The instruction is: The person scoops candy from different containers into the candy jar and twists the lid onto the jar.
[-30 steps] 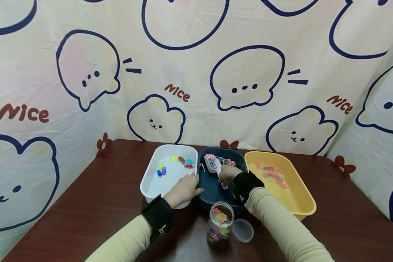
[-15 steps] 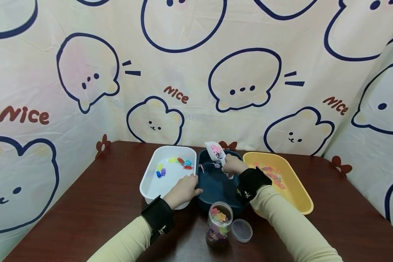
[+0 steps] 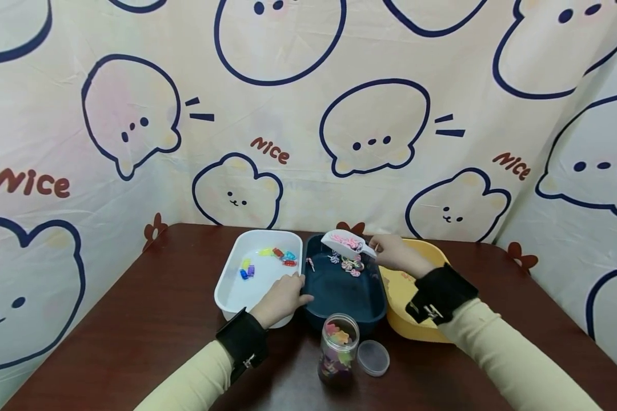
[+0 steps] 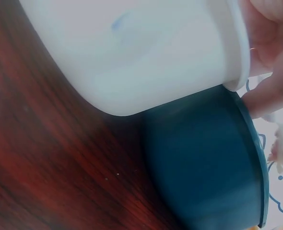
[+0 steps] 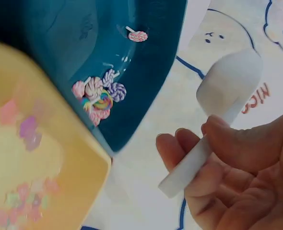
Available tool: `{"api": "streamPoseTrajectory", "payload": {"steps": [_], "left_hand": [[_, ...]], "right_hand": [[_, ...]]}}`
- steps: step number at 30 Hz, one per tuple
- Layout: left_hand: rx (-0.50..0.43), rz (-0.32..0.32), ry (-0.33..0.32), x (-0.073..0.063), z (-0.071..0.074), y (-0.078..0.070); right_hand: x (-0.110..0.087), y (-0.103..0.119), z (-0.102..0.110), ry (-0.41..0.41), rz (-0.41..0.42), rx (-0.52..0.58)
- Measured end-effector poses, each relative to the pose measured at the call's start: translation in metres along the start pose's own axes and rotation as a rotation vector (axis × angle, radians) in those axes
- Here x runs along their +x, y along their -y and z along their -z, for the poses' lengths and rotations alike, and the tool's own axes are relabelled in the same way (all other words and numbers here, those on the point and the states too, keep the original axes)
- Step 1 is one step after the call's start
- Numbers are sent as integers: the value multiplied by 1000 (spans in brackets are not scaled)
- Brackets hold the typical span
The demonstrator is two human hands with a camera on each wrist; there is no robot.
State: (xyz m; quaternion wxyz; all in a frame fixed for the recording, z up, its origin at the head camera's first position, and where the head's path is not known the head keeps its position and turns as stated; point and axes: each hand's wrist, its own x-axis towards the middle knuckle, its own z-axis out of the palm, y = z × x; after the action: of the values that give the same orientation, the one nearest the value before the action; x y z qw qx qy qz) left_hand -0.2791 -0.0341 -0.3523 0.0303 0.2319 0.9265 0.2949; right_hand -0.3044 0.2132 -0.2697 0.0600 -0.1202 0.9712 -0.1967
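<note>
My right hand (image 3: 398, 255) pinches the handle of a white scoop (image 3: 339, 244) between thumb and fingers. Small pink and white lollipop-shaped pieces fill the scoop, which is raised over the far end of a dark blue tub (image 3: 341, 294). More swirl lollipop pieces (image 5: 99, 97) lie on that tub's floor; a single pink one (image 5: 138, 36) lies apart. My left hand (image 3: 279, 298) holds the adjoining rims of the blue tub and a white tub (image 3: 257, 285), fingers at the white rim and thumb over the blue one.
Several wrapped candies (image 3: 288, 263) lie in the white tub. A yellow tub (image 3: 419, 332) with translucent pieces (image 5: 29, 199) stands at right, under my right forearm. In front are an uncapped clear jar (image 3: 337, 357) partly filled with colourful star pieces and its lid (image 3: 373, 358).
My right hand has lifted the scoop, loaded with lollipop pieces, out of the blue tub and moved rightward over the yellow tub's far end. The left hand stays at the rims.
</note>
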Motion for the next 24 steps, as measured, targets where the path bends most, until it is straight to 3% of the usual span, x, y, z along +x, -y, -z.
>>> {"api": "streamPoseTrajectory", "payload": {"steps": [9,14,18,24], "left_hand": [[-2,-6,-83,-3,-4,4],[-7,-43,-107,-9,-6,4],[-115,-111,-15,-21,-5,2],[-339,-367,178,-40,-7,-5]], "right_hand": [[-63,-14,4,-60,209,-7],[-90,-18,6,-73,223,-51],[-104,-14,6,-77,207,-114],[-116,-1,-2,-138,209,-273]]}}
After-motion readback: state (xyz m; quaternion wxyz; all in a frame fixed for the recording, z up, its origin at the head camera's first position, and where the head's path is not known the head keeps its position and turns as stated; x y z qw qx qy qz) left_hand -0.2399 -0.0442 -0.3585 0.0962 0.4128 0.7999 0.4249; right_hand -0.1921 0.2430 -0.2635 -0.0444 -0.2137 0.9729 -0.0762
